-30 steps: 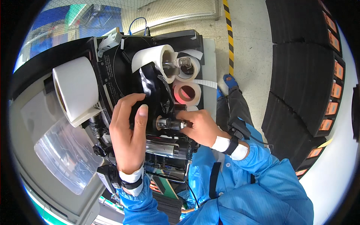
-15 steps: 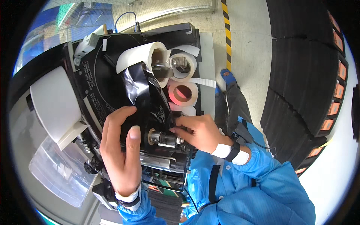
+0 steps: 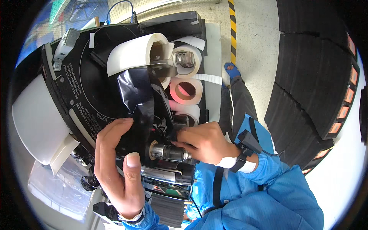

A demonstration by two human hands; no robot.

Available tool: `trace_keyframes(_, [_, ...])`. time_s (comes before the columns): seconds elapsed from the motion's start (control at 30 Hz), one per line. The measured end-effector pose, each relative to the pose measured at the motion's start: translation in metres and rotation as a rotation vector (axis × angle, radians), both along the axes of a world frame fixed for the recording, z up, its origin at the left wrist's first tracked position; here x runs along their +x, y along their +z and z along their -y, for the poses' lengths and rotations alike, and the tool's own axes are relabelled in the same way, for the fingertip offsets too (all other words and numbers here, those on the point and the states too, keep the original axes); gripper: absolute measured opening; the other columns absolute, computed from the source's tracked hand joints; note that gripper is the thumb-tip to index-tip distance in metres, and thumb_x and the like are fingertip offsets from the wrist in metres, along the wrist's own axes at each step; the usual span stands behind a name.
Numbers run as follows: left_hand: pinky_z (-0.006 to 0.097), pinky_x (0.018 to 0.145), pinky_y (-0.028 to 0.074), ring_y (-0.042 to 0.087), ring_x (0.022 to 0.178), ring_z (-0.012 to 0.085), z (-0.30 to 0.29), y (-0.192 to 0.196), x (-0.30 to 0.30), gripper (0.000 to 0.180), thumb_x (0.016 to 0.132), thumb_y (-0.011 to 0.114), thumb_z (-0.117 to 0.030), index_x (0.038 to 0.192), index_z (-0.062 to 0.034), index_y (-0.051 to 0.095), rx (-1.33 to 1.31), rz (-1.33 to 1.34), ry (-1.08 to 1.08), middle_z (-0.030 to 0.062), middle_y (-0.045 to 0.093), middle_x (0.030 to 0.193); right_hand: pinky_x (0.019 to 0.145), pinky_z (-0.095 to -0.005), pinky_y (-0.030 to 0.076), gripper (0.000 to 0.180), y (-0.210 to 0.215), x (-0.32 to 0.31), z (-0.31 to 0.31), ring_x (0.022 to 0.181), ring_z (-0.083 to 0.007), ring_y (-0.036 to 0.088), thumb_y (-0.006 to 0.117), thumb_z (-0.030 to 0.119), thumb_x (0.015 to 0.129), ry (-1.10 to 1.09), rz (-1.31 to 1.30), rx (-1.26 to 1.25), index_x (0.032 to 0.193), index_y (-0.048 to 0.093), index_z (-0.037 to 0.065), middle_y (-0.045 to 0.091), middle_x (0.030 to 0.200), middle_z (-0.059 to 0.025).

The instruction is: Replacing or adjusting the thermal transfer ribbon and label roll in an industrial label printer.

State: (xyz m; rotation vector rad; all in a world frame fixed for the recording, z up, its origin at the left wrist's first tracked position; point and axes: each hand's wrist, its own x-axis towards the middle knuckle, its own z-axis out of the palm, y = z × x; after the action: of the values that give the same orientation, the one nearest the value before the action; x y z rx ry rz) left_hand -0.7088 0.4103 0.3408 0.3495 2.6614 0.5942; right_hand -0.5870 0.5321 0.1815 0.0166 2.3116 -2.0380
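Your right fingers have moved from the tip of the metal rod up to the edge of the black film, and your left fingers have spread wider from the thumb. Those left fingers now curve round with a big gap and hold nothing, just beside the low part of the film. Your right fingers are bent, but folds hide the tips, so you can't tell from here if they pinch it.

The film hangs over the black machine, from by the white roll down to near the rod. It looks thin, light, soft and slick, so it may slip or crease, and could tear if you tug hard. Best hold it softly by both side edges, with flat fingers. The rod looks hard and stiff.

Farther out, a pink roll sits near the white one. Off to the left is a big white roll, near a clear plastic cover. Past the machine, striped tape runs along the floor.
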Motion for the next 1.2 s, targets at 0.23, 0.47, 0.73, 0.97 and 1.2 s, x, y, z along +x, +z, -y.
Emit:
trace_keyframes(0.23, [0.046,0.102,0.049,0.066,0.114,0.0381,0.002,0.001,0.0,0.06,0.106,0.053,-0.05,0.122,0.0057,0.067,0.005,0.014,-0.018,0.0242,0.068,0.122,0.056,-0.0403,0.053,0.016,0.002,0.003,-0.003,0.066,-0.0251,0.068,0.079,0.019,0.085,0.031,-0.027,0.028,0.088,0.066,0.01,0.063,0.074,-0.0051])
trace_keyframes(0.47, [0.046,0.102,0.049,0.066,0.115,0.0391,0.003,0.003,-0.002,0.058,0.106,0.054,-0.048,0.123,0.0054,0.067,0.015,0.024,-0.036,0.0243,0.067,0.123,0.055,-0.0405,0.053,0.016,0.006,0.004,-0.006,0.065,-0.0257,0.068,0.078,0.018,0.084,0.039,-0.035,0.058,0.089,0.066,0.01,0.063,0.073,-0.0057])
trace_keyframes(0.73, [0.045,0.102,0.049,0.065,0.115,0.0386,0.003,0.004,-0.003,0.054,0.105,0.057,-0.045,0.123,0.0055,0.066,0.047,0.039,-0.036,0.024,0.067,0.124,0.058,-0.043,0.054,0.023,0.013,0.007,-0.009,0.071,-0.0293,0.069,0.079,0.016,0.08,0.12,0.042,0.037,0.098,0.066,0.009,0.064,0.078,-0.0076])
trace_keyframes(0.97, [0.044,0.102,0.048,0.065,0.115,0.0389,0.005,0.004,-0.003,0.047,0.104,0.06,-0.037,0.124,0.0054,0.066,0.07,0.03,-0.036,0.0242,0.066,0.124,0.061,-0.0436,0.056,0.033,0.012,0.004,-0.006,0.073,-0.0321,0.07,0.08,0.013,0.072,0.119,0.063,0.083,0.102,0.067,0.007,0.064,0.084,-0.0085])
trace_keyframes(1.2, [0.044,0.103,0.048,0.065,0.115,0.0393,0.004,0.005,-0.004,0.044,0.103,0.062,-0.033,0.123,0.0059,0.066,0.088,0.044,-0.03,0.0242,0.066,0.124,0.062,-0.0429,0.055,0.04,0.021,-0.007,-0.01,0.076,-0.0313,0.07,0.081,0.013,0.067,0.141,0.071,0.159,0.103,0.066,0.008,0.064,0.089,-0.0075])
